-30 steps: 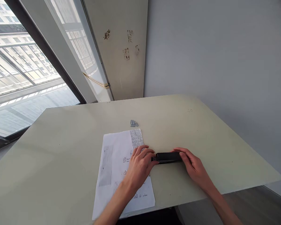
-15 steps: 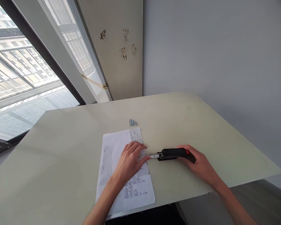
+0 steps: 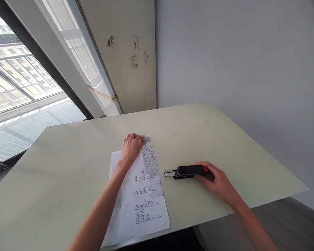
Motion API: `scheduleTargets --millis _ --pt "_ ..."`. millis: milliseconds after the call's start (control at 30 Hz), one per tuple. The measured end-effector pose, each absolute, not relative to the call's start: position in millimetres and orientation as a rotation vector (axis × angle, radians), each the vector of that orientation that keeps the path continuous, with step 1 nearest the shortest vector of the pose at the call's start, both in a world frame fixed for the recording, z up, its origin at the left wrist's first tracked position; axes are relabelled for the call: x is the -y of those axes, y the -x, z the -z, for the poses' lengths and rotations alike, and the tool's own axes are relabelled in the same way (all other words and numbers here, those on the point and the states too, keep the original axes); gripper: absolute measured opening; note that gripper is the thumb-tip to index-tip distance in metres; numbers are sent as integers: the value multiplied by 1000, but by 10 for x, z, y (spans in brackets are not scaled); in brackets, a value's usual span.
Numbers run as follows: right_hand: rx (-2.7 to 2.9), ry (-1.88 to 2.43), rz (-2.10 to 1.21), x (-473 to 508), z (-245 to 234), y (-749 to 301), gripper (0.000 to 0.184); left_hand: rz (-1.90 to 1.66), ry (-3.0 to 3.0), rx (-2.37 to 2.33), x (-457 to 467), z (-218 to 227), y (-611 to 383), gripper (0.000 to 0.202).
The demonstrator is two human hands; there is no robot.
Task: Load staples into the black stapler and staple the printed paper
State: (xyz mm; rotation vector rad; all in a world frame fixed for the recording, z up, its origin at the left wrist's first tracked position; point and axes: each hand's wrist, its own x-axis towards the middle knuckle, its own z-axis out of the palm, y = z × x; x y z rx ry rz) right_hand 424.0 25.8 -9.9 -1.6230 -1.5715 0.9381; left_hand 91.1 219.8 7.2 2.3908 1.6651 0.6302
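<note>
My left hand [image 3: 131, 148] is at the top edge of the printed paper [image 3: 146, 209], its thumb and forefinger closing at a small pile of grey staple strips [image 3: 148, 139]. The fingertips partly cover the pile, and one strip appears pinched between them. In my right hand [image 3: 216, 179] is a black stapler [image 3: 191, 170] with a red mark near its rear. It lies sideways over the table, right of the paper. Its metal staple tray [image 3: 169, 174] sticks out from the front, pointing left towards the paper's edge.
The pale table [image 3: 68, 181] has its near edge just below the paper. Behind it stand a worn refrigerator [image 3: 136, 87] and a grey wall [image 3: 225, 62]. A large window [image 3: 21, 76] is at the left.
My left hand has moved from the stapler's protruding tray, forward and left, to the staple strips. My right hand still holds the stapler in place. The view has shifted slightly.
</note>
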Motion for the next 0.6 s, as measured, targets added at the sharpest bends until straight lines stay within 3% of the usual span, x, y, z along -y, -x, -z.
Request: scheduleTargets --millis 333,600 --pt "1580 1604 -931 -256 115 -4261 36 -738 -2190 -1567 -1772 -246 -910 26" --pt "1589 1613 -898 -267 75 -4251 37 -745 -1997 -1268 -993 -373 -1211 23"
